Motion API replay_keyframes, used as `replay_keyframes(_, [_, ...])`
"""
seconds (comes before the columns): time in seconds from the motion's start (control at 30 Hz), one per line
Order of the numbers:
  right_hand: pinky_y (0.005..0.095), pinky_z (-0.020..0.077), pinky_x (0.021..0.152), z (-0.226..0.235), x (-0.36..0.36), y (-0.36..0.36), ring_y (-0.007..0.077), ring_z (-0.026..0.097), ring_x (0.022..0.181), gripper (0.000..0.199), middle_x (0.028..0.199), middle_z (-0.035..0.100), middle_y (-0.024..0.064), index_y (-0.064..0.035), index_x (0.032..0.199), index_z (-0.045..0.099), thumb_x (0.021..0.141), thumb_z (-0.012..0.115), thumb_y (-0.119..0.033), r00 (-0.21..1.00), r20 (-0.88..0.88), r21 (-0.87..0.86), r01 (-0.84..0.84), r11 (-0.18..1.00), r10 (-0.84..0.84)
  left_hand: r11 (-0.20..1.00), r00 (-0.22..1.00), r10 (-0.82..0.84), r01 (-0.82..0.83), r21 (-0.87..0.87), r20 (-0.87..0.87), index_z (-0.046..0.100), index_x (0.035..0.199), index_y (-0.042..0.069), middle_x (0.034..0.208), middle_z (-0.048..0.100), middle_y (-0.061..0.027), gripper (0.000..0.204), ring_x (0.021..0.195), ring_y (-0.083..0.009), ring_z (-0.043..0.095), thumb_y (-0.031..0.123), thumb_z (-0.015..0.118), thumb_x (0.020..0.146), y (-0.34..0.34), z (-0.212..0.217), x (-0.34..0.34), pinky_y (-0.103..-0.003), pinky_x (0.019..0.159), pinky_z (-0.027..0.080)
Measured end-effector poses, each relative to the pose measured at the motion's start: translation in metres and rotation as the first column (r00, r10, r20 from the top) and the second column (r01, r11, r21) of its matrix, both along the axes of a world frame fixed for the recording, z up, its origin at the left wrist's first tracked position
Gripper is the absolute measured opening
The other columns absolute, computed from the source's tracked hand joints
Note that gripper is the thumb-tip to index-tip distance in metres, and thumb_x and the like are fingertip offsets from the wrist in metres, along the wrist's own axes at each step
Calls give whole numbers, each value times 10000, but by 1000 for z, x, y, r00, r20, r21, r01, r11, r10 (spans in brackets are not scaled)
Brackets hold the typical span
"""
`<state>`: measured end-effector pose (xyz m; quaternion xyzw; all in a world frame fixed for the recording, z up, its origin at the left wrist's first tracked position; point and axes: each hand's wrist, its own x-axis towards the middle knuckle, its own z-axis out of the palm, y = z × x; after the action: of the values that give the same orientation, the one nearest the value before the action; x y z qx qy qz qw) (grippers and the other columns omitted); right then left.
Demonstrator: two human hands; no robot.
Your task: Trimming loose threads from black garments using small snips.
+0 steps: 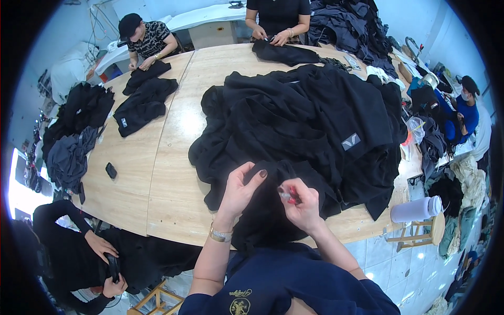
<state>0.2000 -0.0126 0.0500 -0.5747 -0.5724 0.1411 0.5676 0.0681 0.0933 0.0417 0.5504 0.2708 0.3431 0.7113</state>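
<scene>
In the head view, the left hand (242,190) pinches a fold of the black fabric garment (273,210) between thumb and fingers, closed on the cloth. Just to its right, the right hand (302,205) is curled tight around a small red-handled snipping tool (290,196), its tip touching the same fold. The garment drapes from both grips over the near edge of the pale wooden table (157,178). Just beyond the hands lies a large heap of black clothes (304,121). A white cylindrical bottle (417,208) stands well right of the right hand.
</scene>
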Motion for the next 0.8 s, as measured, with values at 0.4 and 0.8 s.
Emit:
replay_keyframes(0.4, [275, 413, 495, -11, 16, -5, 182, 544, 504, 241, 608, 539, 88, -16, 846, 532, 822, 657, -222, 997, 69, -266, 45, 963, -28, 998, 999, -3, 6, -67, 48, 617, 865, 8, 795, 615, 23, 111, 715, -19, 518, 118, 632, 859, 7, -5, -2, -158, 640, 401])
replay_keyframes(0.8, [313, 419, 463, -4, 20, -2, 243, 571, 511, 307, 603, 572, 83, -63, 767, 522, 849, 604, -346, 911, 410, -198, 142, 970, -50, 983, 980, 33, 3, 182, -196, 642, 845, -13, 733, 628, 7, 168, 659, -38, 523, 155, 650, 846, -1, 16, -3, -188, 607, 410])
